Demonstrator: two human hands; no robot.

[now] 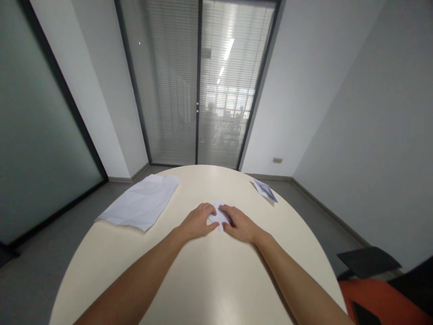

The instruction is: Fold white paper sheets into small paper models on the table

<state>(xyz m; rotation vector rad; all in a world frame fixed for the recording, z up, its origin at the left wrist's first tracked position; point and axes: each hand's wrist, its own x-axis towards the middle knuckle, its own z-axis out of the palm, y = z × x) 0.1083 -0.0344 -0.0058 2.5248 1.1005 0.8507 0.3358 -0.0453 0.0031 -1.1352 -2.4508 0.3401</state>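
Observation:
A small piece of folded white paper (219, 215) lies on the table between my hands. My left hand (200, 221) is on its left side, fingertips at the upper edge and thumb at the lower edge. From the right, my right hand (239, 223) holds the same paper with curled fingers and the thumb low on it. The thumbs are close together near the paper's bottom corner. Parts of the paper's sides are hidden under the fingers.
A large creased white sheet (144, 201) lies at the table's left edge. A folded paper piece (264, 190) rests near the right edge. The round cream table (203, 280) has a red chair (382, 295) at its right. Beyond stands a glass partition with blinds (172, 90).

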